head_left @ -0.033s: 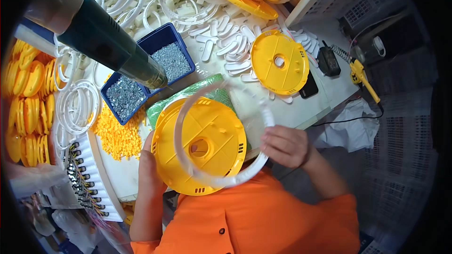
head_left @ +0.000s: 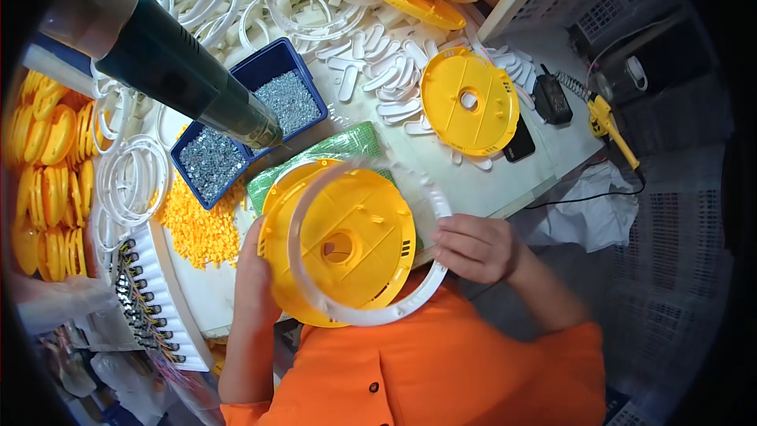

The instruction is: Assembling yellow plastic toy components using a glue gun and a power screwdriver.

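A round yellow plastic disc [head_left: 367, 248] with a central hole is tilted up at the table's front edge, in front of my orange shirt. My left hand [head_left: 254, 280] grips its left rim. Over the disc's face, my right hand [head_left: 477, 248] holds a white plastic ring [head_left: 414, 300] by its right side. The ring sits off-centre, reaching past the disc's lower right edge; its upper part is blurred. Whether ring and disc touch, I cannot tell. Behind the disc, part of another yellow disc shows above green bubble wrap [head_left: 355, 142].
A dark electric screwdriver [head_left: 185, 71] hangs over blue bins [head_left: 319, 99] of small screws. Orange-yellow bits [head_left: 197, 229] are heaped at left. Farther right lie another yellow disc [head_left: 489, 114], white strips [head_left: 394, 83], a phone [head_left: 519, 142] and a yellow-handled soldering iron [head_left: 611, 130].
The white ring has shifted slightly down over the disc, and my right hand has moved a little with it. My left hand stays at the disc's rim.
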Available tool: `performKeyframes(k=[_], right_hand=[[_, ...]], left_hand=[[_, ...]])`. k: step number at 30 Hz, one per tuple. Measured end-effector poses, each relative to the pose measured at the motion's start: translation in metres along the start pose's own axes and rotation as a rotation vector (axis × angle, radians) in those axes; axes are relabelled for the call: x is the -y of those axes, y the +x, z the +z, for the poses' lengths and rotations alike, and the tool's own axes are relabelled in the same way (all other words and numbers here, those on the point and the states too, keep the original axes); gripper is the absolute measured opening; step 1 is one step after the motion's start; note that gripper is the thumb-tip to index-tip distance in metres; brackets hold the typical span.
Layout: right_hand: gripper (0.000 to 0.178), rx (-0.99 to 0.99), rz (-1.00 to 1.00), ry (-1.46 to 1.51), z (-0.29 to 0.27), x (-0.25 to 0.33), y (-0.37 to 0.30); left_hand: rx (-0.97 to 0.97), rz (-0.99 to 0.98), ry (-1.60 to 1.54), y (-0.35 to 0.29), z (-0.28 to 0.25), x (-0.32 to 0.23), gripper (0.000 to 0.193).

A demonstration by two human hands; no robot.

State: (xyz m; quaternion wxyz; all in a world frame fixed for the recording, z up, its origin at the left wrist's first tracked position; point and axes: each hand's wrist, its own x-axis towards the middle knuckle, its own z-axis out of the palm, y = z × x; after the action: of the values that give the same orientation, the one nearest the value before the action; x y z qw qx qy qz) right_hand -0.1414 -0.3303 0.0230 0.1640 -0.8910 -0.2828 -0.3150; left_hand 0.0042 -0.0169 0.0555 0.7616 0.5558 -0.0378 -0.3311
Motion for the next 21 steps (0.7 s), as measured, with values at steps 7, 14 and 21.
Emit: performKeyframes(k=[7, 14, 21], right_hand=[[0.027, -0.368, 0.422, 0.034, 0.009, -0.005, 0.029], [0.025, 0.079, 0.765, 0.619, 0.034, -0.010, 0.093], [0.028, 0.066, 0.616, 0.663, 0.043, -0.021, 0.128]], left_hand=[[-0.085, 0.113, 0.198, -0.013, 0.011, -0.005, 0.067], [-0.227, 0.160, 0.116, -0.030, -0.018, 0.007, 0.079], [-0.217, 0.154, -0.155, -0.032, -0.034, 0.015, 0.082]])
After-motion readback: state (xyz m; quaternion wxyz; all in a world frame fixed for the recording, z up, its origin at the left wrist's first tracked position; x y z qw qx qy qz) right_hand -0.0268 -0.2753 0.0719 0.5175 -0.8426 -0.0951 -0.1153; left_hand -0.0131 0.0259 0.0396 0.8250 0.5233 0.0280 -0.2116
